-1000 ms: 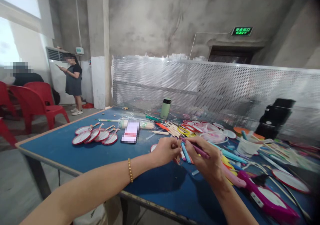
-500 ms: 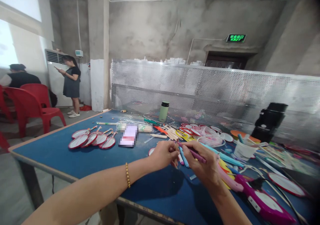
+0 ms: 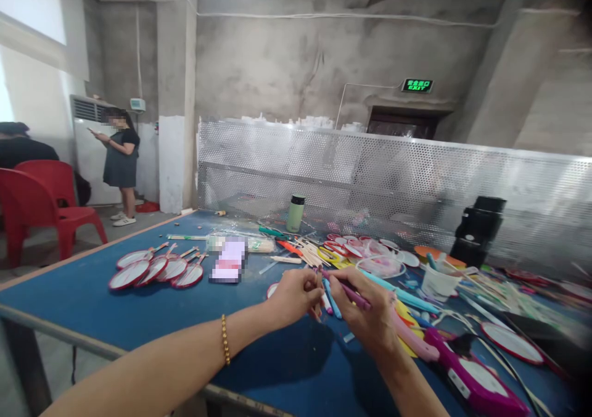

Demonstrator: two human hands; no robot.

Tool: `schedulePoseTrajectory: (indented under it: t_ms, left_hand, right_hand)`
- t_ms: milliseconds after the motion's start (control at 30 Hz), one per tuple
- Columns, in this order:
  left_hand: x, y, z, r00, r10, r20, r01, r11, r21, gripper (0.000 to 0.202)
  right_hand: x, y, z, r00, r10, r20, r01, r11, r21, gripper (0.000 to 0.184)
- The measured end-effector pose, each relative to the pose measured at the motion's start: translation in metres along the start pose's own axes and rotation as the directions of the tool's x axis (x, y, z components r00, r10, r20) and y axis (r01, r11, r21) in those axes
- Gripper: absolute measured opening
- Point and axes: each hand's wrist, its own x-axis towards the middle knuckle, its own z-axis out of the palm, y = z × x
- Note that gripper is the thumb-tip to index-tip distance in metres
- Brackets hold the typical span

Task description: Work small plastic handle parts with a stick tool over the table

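Observation:
Near the middle of the table my left hand (image 3: pixel 293 298) pinches a small wooden-looking strip (image 3: pixel 319 309), mostly covered by the fingers. Facing it, my right hand (image 3: pixel 367 303) is closed around a purple pen (image 3: pixel 355 296), whose tip reaches the top of the strip. A round red-rimmed piece (image 3: pixel 272 290) is partly hidden behind my left hand. Just beyond the fingers lie blue and purple markers (image 3: pixel 333 300). Several white round paddles with red rims (image 3: pixel 130 275) overlap in a fan at the left, and a phone (image 3: pixel 229 261) lies beside them.
A green bottle (image 3: pixel 295 213) stands at the back. Loose wooden sticks (image 3: pixel 311 253), a white cup (image 3: pixel 438 283) and a magenta device (image 3: pixel 476 371) crowd the right side. Perforated metal screens (image 3: pixel 277 158) border the far edge. A person (image 3: pixel 121 158) stands beyond red chairs (image 3: pixel 74 219).
The view has turned a little right and up, so things sit further left and lower. Both hands keep their holds, with the pen still at the strip.

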Motion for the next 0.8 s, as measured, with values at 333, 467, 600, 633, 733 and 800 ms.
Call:
schedulePoseTrajectory:
  t_ms: [333, 467, 600, 633, 733, 800]
  left_hand:
    - [-0.0017, 0.0035, -0.0003, 1.0, 0.004, 0.008, -0.004, 1.0, 0.026, 0.006]
    - [-0.0024, 0.0029, -0.0002, 1.0, -0.007, 0.017, 0.006, 0.999, 0.048, 0.008]
    - [-0.0023, 0.0027, -0.0003, 1.0, -0.015, 0.002, 0.015, 0.998, 0.06, 0.008]
    - [-0.0024, 0.003, -0.0002, 1.0, -0.015, 0.0, 0.015, 0.998, 0.059, 0.008]
    - [-0.0029, 0.0046, 0.0003, 1.0, -0.014, 0.004, 0.014, 0.998, 0.059, 0.008]
    - [-0.0031, 0.0053, 0.0006, 1.0, -0.019, 0.005, 0.019, 0.998, 0.056, 0.008]
  right_hand:
    - [-0.0013, -0.0013, 0.0006, 0.998, 0.069, -0.011, -0.069, 0.997, -0.022, 0.012]
    - [-0.0019, -0.0009, 0.0006, 0.998, 0.064, -0.007, -0.064, 0.998, -0.025, 0.013]
    - [-0.0012, -0.001, 0.0006, 0.998, 0.068, -0.018, -0.068, 0.998, -0.018, 0.013]
    - [-0.001, -0.0009, 0.0007, 0.997, 0.066, -0.031, -0.067, 0.998, -0.016, 0.013]
    - [-0.0004, -0.0007, 0.001, 1.0, 0.026, -0.018, -0.025, 1.0, 0.006, 0.012]
    - [-0.0003, -0.0009, 0.001, 1.0, 0.013, -0.009, -0.013, 1.0, 0.014, 0.012]
